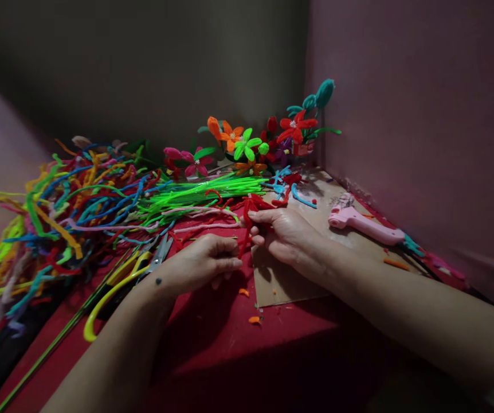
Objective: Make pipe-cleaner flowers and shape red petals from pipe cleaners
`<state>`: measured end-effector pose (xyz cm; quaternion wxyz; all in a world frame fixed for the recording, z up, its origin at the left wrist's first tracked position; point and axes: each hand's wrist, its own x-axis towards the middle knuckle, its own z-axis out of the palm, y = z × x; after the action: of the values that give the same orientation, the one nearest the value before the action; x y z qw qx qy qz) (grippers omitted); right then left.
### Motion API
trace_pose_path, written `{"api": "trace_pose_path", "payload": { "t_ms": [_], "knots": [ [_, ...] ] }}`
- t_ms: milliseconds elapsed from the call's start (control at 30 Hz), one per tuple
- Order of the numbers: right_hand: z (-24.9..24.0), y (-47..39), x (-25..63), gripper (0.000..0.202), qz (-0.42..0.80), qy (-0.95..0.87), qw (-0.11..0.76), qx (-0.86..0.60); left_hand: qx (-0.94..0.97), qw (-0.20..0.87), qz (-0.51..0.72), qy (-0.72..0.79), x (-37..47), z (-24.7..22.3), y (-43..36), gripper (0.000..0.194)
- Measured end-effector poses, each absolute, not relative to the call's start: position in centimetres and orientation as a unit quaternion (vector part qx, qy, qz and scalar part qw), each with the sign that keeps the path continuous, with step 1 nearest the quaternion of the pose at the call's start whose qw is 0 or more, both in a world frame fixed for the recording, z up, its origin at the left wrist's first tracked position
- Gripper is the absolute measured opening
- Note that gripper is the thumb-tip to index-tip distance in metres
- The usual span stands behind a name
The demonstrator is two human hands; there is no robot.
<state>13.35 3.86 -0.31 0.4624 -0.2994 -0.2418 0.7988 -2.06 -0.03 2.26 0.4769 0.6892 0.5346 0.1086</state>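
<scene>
Red pipe cleaner loops are pinched between the thumb and fingers of my right hand, above the edge of a piece of cardboard. My left hand is just to the left, its thumb and forefinger closed near the lower end of the red pipe cleaner; whether it grips that end is hard to make out. Pink pipe cleaners lie behind my left hand. A bundle of bright green pipe cleaners lies beyond both hands.
A tangled multicoloured pile fills the left. Scissors and a yellow handle lie by my left forearm. Fuzzy flowers stand at the back. A pink glue gun rests on the cardboard at right, near the wall.
</scene>
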Motion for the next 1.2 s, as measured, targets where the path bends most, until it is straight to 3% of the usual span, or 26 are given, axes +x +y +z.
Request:
{"api": "trace_pose_path", "payload": {
  "t_ms": [100, 167, 233, 400, 500, 800, 1033, 1200],
  "knots": [
    [-0.2, 3.7, 13.4, 0.020, 0.785, -0.260, 0.470, -0.309, 0.690, 0.460, 0.144, 0.540, -1.9, 2.2, 0.1, 0.017],
    [-0.2, 3.5, 13.3, 0.016, 0.773, -0.269, 0.483, -0.311, 0.674, 0.423, 0.231, 0.561, -1.6, 2.0, 0.2, 0.014],
    [-0.1, 3.4, 13.2, 0.014, 0.770, -0.262, 0.492, -0.310, 0.636, 0.409, 0.332, 0.564, -1.1, 1.8, 0.3, 0.024],
    [-0.1, 2.9, 12.8, 0.011, 0.773, -0.263, 0.493, -0.300, 0.531, 0.530, 0.467, 0.468, 0.0, 0.9, 0.4, 0.025],
    [-0.3, 2.7, 12.7, 0.012, 0.791, -0.287, 0.464, -0.277, 0.514, 0.563, 0.471, 0.443, 0.4, 0.6, 0.3, 0.021],
    [-0.5, 2.6, 13.1, 0.010, 0.788, -0.350, 0.447, -0.237, 0.519, 0.527, 0.461, 0.489, 0.8, 1.2, -0.1, 0.017],
    [0.0, 3.0, 13.4, 0.016, 0.687, -0.394, 0.548, -0.269, 0.562, 0.505, 0.438, 0.487, 0.7, 1.4, -0.6, 0.019],
    [0.0, 3.0, 13.2, 0.020, 0.671, -0.377, 0.572, -0.283, 0.561, 0.508, 0.432, 0.491, 0.6, 1.4, -0.8, 0.015]
  ]
}}
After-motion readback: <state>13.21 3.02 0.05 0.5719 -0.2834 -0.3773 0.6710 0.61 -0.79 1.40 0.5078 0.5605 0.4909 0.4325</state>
